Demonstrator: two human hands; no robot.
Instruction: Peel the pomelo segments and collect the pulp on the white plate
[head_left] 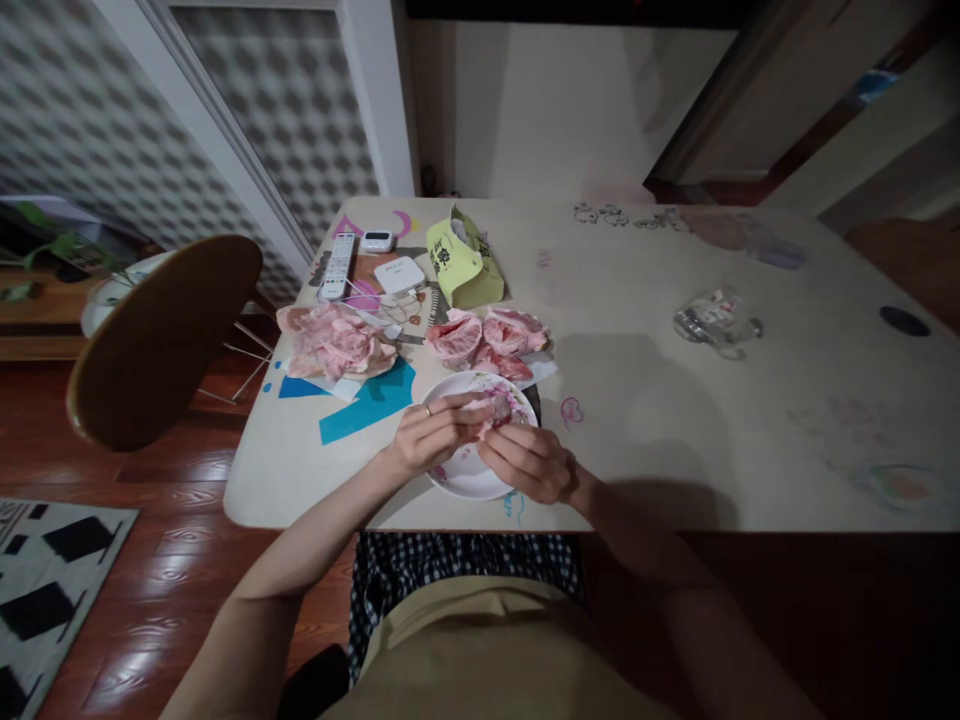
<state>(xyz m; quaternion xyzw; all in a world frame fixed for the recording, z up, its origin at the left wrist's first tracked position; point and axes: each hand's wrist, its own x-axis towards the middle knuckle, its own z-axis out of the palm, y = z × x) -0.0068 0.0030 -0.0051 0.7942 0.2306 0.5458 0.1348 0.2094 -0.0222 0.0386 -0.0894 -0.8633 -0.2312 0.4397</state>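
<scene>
Over a white plate with pink flowers (469, 490), my left hand (435, 432) and my right hand (531, 462) pinch a small pinkish-red pomelo segment (495, 408) between their fingertips. Both hands are closed on it, and a ring shows on the left one. Small pink bits lie on the plate, partly hidden under the fingers. Just beyond the plate, several larger pomelo pieces (516, 332) with pale membranes rest on white paper. To the left is a heap of pale pink peeled membranes (337, 342), also on paper.
At the table's far left are a white remote control (339, 265), a small white device (377, 240) and a white box with a cable (400, 274). A yellow-green package (466, 262) stands beside them. Farther right lies a clear glass-like object (716, 318). A wooden chair (165, 340) is at left.
</scene>
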